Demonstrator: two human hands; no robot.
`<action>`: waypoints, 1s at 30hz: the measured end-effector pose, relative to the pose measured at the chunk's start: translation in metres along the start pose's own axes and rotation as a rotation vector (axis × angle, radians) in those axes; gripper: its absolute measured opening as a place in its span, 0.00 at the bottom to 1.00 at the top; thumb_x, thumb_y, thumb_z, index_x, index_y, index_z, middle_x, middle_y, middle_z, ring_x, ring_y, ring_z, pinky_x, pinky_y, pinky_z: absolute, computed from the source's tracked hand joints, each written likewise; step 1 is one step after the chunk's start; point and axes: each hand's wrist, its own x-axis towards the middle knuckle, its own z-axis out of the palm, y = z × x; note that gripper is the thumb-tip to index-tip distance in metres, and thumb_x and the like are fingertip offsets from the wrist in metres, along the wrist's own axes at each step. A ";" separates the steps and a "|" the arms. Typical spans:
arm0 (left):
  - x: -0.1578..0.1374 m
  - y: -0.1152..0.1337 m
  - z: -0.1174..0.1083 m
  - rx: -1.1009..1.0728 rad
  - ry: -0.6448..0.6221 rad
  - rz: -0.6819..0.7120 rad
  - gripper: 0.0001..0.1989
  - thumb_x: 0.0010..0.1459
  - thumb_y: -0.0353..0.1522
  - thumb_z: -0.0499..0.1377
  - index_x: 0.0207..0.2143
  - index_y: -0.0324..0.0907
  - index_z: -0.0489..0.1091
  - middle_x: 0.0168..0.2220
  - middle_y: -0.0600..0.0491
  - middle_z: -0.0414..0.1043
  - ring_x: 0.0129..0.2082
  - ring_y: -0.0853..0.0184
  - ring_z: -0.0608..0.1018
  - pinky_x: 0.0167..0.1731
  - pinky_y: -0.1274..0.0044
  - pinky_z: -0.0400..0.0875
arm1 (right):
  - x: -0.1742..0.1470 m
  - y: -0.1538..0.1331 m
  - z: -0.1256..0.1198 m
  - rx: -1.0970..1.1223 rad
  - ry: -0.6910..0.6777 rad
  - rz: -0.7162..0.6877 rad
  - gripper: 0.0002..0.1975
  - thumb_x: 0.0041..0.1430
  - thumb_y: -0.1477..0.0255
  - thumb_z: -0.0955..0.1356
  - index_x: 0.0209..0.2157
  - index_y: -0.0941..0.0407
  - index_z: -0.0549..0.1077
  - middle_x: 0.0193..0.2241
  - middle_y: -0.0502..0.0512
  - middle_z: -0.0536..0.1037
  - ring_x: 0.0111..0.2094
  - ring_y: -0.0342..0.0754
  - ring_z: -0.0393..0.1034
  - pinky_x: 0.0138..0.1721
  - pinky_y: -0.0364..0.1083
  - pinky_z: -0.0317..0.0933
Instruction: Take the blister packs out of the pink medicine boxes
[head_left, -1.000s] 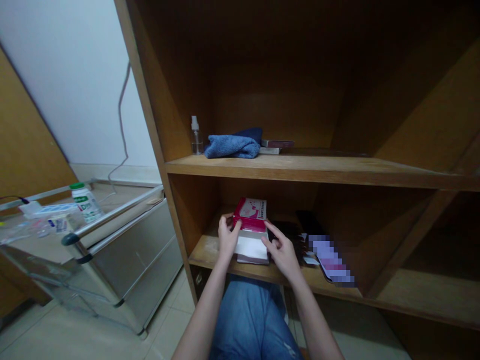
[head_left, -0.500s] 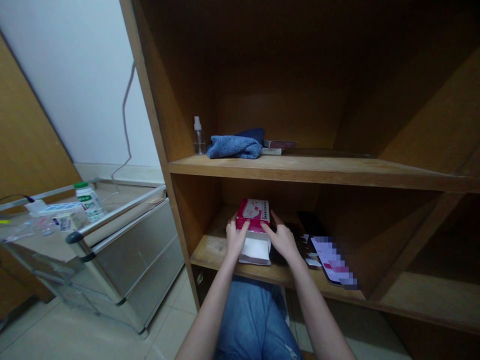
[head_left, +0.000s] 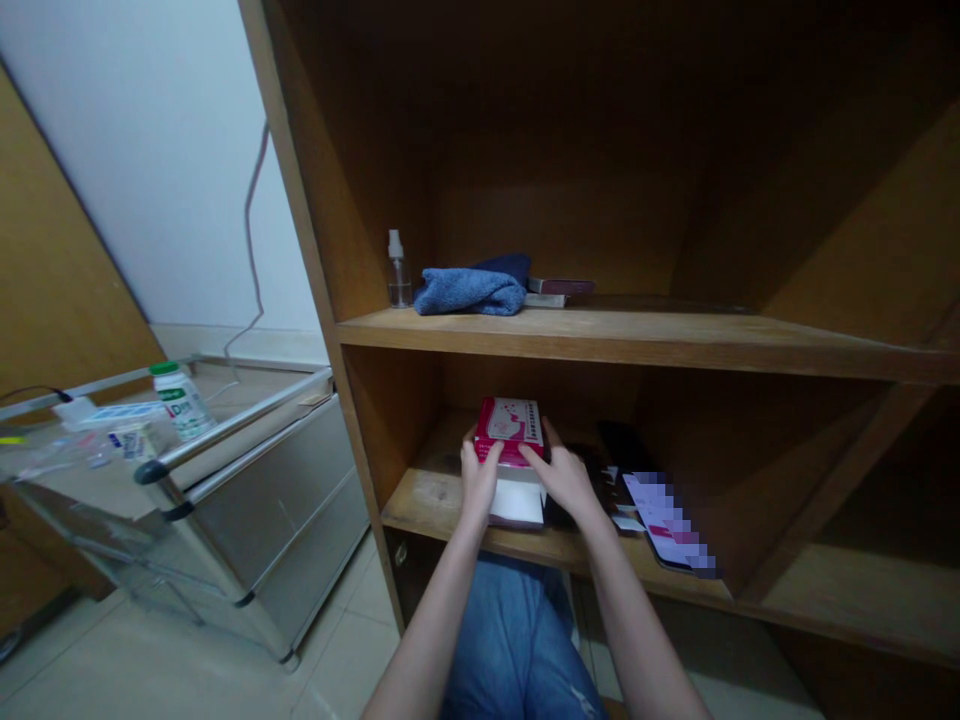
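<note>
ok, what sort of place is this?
Probably a home or dorm room, though not certain: wooden shelving unit holding a blue towel and clear spray bottle, beside a metal-framed cart.

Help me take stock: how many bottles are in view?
2: spray bottle on the upper shelf beside the towel, green-capped bottle on the trolley. More may be hidden.

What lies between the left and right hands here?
Head view: a pink box, held from both sides, with a white piece on its near side.

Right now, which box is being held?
The pink box on the lower shelf: left hand and right hand hold it. Flat boxes by the blue cloth and the small box on the cart are untouched.
</note>
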 end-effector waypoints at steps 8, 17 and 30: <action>0.005 0.009 0.007 -0.128 0.036 -0.129 0.21 0.50 0.32 0.56 0.48 0.43 0.60 0.43 0.49 0.70 0.42 0.65 0.74 0.42 0.74 0.69 | 0.001 -0.002 -0.001 -0.069 0.016 0.009 0.29 0.58 0.58 0.61 0.59 0.54 0.57 0.43 0.60 0.77 0.44 0.58 0.72 0.46 0.52 0.60; 0.004 0.002 0.013 -0.019 0.088 -0.014 0.16 0.55 0.36 0.52 0.46 0.43 0.62 0.42 0.47 0.71 0.43 0.63 0.74 0.43 0.73 0.68 | 0.003 -0.004 0.003 -0.128 0.020 0.057 0.30 0.58 0.56 0.59 0.59 0.54 0.55 0.42 0.61 0.77 0.44 0.57 0.71 0.50 0.55 0.55; 0.001 -0.002 0.004 -0.010 0.032 0.004 0.17 0.54 0.37 0.54 0.45 0.42 0.67 0.42 0.49 0.73 0.44 0.62 0.74 0.45 0.71 0.67 | -0.001 -0.002 0.007 -0.038 0.061 0.045 0.31 0.58 0.57 0.60 0.60 0.54 0.54 0.45 0.60 0.76 0.48 0.56 0.69 0.50 0.53 0.55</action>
